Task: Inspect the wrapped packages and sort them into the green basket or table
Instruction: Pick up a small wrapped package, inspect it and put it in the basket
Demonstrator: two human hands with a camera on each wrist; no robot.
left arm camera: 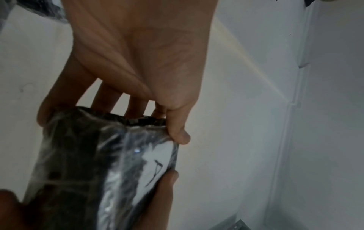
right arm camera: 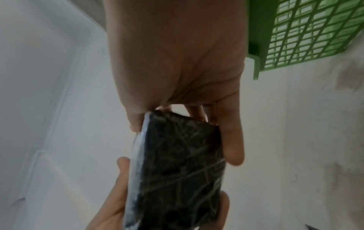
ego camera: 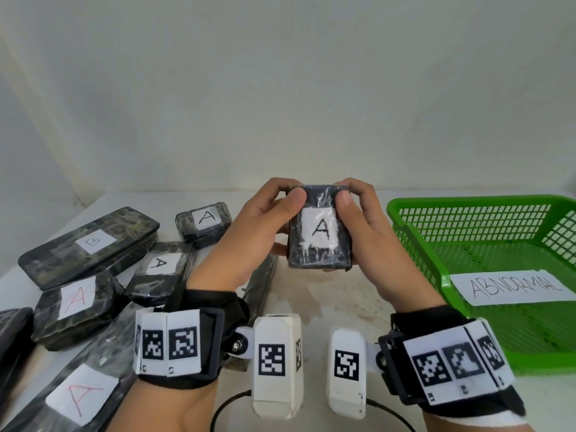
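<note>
A small black package wrapped in clear film, with a white label marked "A", is held upright above the table's middle. My left hand grips its left side, thumb on the front, fingers behind. My right hand grips its right side the same way. The left wrist view shows the package edge-on with my thumb at its top corner. In the right wrist view its dark patterned back shows. The green basket, labelled "ABNORMAL", stands at the right and holds no package.
Several wrapped black packages lie on the table's left: a long one marked "B", small ones marked "A" and a long one at the front left. A white wall stands behind the table.
</note>
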